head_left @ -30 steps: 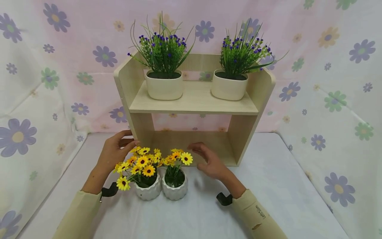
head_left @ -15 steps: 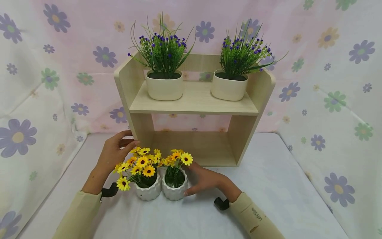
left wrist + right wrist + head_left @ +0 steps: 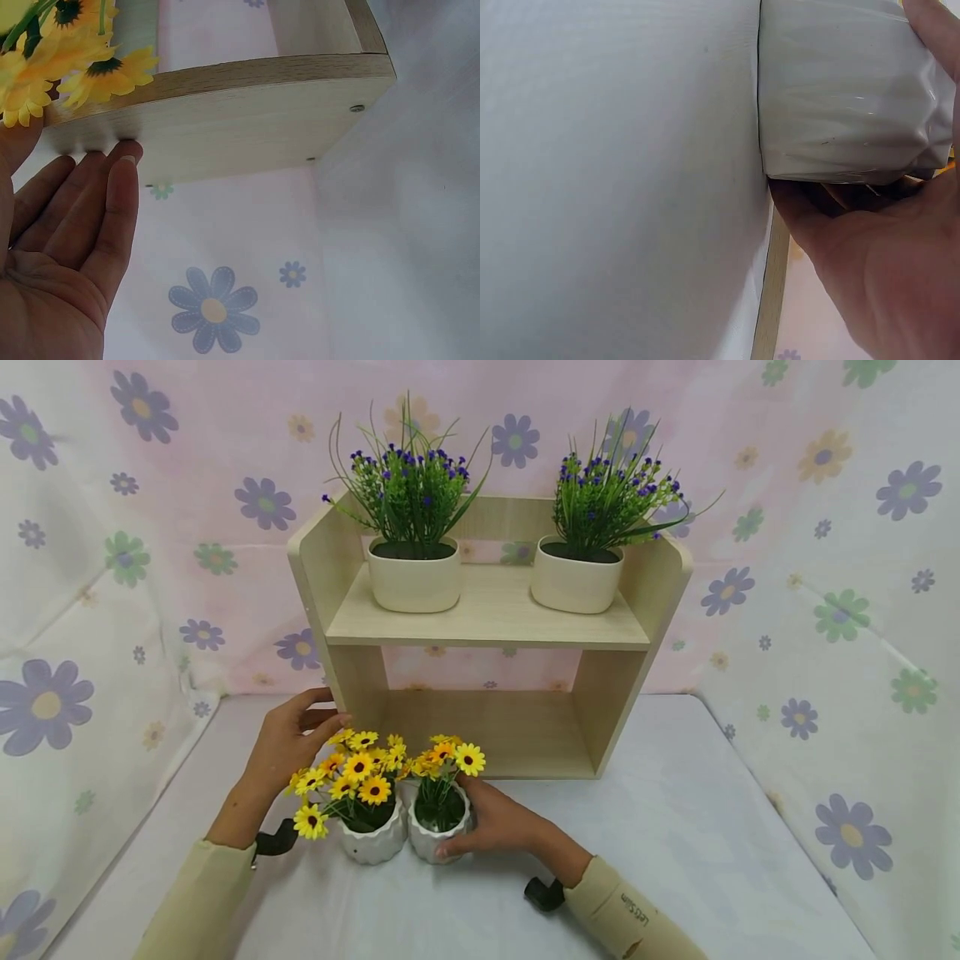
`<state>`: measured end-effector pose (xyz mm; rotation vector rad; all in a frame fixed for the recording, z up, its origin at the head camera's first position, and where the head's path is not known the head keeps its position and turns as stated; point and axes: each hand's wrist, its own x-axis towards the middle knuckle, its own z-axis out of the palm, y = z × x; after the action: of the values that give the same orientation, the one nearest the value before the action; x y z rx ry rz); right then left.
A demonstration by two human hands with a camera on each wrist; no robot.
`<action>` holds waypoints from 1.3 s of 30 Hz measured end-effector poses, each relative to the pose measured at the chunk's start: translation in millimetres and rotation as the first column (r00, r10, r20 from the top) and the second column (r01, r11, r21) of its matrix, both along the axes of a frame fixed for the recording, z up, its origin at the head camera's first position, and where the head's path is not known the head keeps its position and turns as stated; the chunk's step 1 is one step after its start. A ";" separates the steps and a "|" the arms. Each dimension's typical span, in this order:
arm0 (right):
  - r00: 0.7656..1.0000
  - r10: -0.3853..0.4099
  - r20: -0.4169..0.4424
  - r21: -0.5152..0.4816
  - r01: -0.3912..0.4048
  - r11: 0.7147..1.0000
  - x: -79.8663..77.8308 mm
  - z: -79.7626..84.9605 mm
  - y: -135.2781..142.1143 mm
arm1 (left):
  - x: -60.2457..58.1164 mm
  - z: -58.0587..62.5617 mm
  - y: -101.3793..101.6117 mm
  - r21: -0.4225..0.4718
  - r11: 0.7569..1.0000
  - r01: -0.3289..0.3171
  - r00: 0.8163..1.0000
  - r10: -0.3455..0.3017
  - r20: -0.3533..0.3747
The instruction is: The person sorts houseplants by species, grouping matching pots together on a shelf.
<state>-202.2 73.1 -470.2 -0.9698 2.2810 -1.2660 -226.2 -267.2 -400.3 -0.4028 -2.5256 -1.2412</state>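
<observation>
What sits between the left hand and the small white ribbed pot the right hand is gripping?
In the head view, a second white ribbed pot of yellow daisies stands between the left hand and the gripped pot.

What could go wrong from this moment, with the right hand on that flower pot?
1. The right hand grips the right white pot, which stands touching the left white pot; lifting it could drag or tip that neighbour.
2. Their yellow flowers intermingle, so stems might snag.
3. The lower opening of the shelf looks low; the flowers could catch its board. The left hand only rests straight fingers on the shelf's side, so it might shift.
</observation>
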 end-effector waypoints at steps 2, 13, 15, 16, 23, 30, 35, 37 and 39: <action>1.000 -0.006 0.000 -0.011 0.006 1.000 0.3 0.1 -0.5 | -0.5 -0.3 0.1 -0.004 1.000 -0.002 1.000 0.002 0.003; 0.998 -0.059 -0.001 -0.004 0.059 0.998 0.9 1.6 -0.5 | -1.9 -1.0 0.1 -0.005 1.000 -0.012 1.000 0.012 0.009; 0.997 -0.073 -0.004 -0.004 0.072 0.997 1.0 0.9 -0.1 | -2.2 -1.4 0.0 -0.003 1.000 -0.013 1.000 0.013 0.008; 0.997 -0.078 -0.006 -0.005 0.078 0.997 0.9 0.3 0.2 | -2.2 -1.6 -0.1 -0.003 1.000 -0.013 1.000 0.013 0.008; 0.992 -0.127 0.027 0.000 0.127 0.992 2.6 -2.8 4.1 | -2.6 -4.6 -0.4 -0.013 1.000 -0.016 1.000 0.016 0.007; 0.992 -0.115 0.055 -0.042 0.118 0.992 2.6 -1.8 5.9 | -2.5 -3.2 -0.3 -0.012 1.000 -0.012 1.000 0.012 0.006; 0.993 -0.109 0.050 -0.054 0.112 0.992 1.5 -1.4 6.6 | -1.1 -0.8 0.1 -0.004 1.000 -0.010 1.000 0.010 0.007; 0.993 -0.107 0.045 -0.062 0.110 0.992 0.3 -1.1 7.3 | -0.7 -0.2 0.2 0.001 1.000 -0.006 1.000 0.006 0.008; 0.994 -0.100 0.041 -0.081 0.103 0.991 -1.7 -1.3 8.3 | -0.6 -0.4 0.0 0.003 1.000 -0.004 1.000 0.004 0.008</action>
<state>-203.9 81.5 -471.5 -0.8598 2.2920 -1.4192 -226.8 -267.2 -400.7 -0.3925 -2.5294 -1.2472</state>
